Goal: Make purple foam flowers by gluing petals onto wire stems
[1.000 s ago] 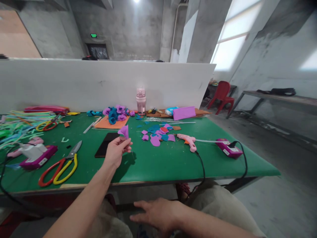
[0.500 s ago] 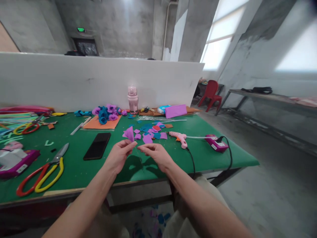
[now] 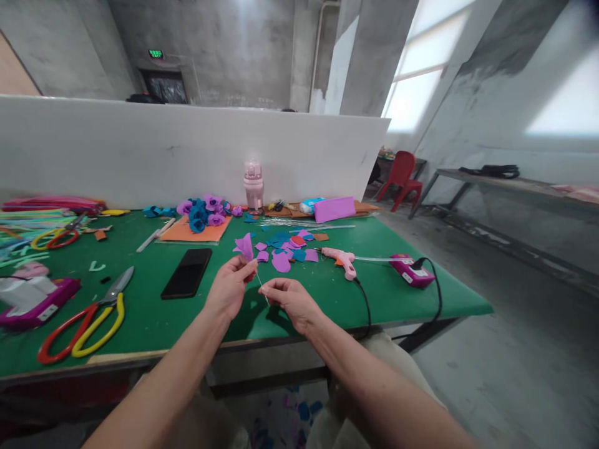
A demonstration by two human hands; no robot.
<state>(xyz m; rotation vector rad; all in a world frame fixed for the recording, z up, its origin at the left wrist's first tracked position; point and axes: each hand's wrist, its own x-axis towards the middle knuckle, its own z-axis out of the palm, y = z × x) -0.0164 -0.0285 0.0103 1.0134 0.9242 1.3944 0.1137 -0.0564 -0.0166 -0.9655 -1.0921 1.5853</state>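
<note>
My left hand (image 3: 231,284) pinches the base of a purple paper flower (image 3: 244,247), whose petals fan out above the fingers. A thin pale stem (image 3: 259,279) runs down from the flower toward my right hand (image 3: 291,300). The right thumb and fingertips are closed on the stem's lower part, and its end sticks out just below them. Both hands are held over the near edge of the green table. Behind them lie loose purple and blue paper petals (image 3: 281,260). To the right is a pink glue gun (image 3: 342,260) with a clear glue stick in its back.
A black phone (image 3: 186,273) and red-and-yellow scissors (image 3: 88,318) lie on the left. Finished paper flowers (image 3: 200,213) sit on orange sheets (image 3: 187,232). A pink bottle (image 3: 253,187) stands by the white partition (image 3: 196,149). The glue gun's cord reaches a purple power strip (image 3: 412,272).
My right hand has moved down a little, away from the left one, and the stem between them now shows. The left hand has risen slightly with the flower. The view has shifted a bit.
</note>
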